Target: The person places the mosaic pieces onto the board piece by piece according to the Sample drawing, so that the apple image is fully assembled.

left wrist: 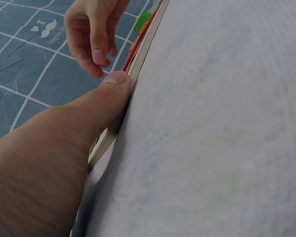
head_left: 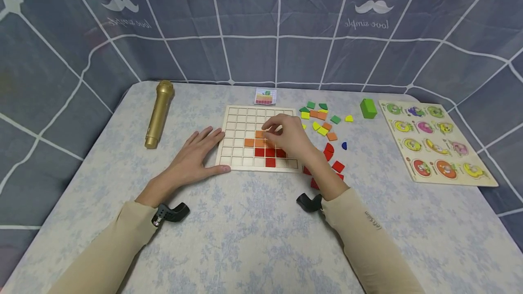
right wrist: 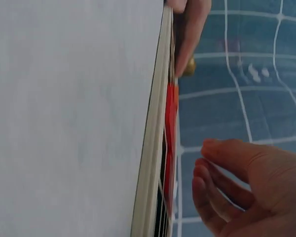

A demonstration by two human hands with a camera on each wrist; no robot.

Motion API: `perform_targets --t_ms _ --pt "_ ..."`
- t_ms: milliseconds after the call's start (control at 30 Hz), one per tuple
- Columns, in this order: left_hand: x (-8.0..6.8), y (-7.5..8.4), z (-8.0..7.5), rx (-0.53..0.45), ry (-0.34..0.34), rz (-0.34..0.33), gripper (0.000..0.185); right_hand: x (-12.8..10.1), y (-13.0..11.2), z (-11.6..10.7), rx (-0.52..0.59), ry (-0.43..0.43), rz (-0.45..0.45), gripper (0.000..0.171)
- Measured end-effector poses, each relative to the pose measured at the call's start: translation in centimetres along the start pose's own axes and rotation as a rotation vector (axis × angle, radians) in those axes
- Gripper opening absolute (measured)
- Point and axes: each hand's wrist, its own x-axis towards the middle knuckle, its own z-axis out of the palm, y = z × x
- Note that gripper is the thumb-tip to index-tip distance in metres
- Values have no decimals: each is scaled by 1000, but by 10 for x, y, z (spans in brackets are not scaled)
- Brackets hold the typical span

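Note:
My left hand (head_left: 196,157) lies spread at the left side of the pale wooden grid board (head_left: 238,152), thumb near its front corner. In the left wrist view, the thumb (left wrist: 106,98) touches the board's edge. My right hand (head_left: 289,135) hovers above the board, fingers bent and fingertips close over the orange tiles (head_left: 249,143). From the right wrist view, nothing shows between its thumb (right wrist: 227,150) and fingers. Red tiles (head_left: 270,162) sit in cells nearer me. The hand hides some cells on the board's right side.
Loose coloured pieces (head_left: 322,129) lie right of the board, with red ones (head_left: 337,166) nearer my forearm. A small pattern card (head_left: 265,96) is behind it. A gold microphone (head_left: 160,115) lies left; a green block (head_left: 368,109) and a fruit puzzle board (head_left: 437,142) are right.

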Motion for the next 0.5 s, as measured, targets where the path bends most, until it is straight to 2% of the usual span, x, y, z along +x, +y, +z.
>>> perform_targets --t_ms 267,500 --pt "0 -1 1 3 2 7 103 -3 27 -30 -15 84 132 21" --pt "0 -1 0 6 0 1 103 -7 51 -44 -95 178 240 20"
